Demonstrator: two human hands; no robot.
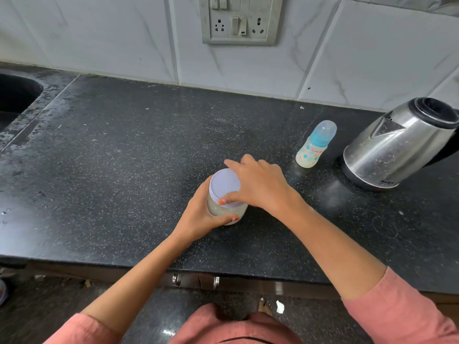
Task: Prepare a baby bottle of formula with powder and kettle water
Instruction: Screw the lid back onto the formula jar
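Two hands on one jar (227, 207) mid-bench (111, 157): left hand (201, 217) has fingers wrapped round its body, right hand (260, 184) fingers pinch the white lid (224, 186). Farther right, one capped bottle (315, 145), then one kettle (400, 142).

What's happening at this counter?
A person stands at a dark counter, working on a jar of pale powder. The left hand grips the jar's body, and the right hand is on its white lid, which is still on. A baby bottle with its cap on stands to the right, untouched, beside a steel kettle.
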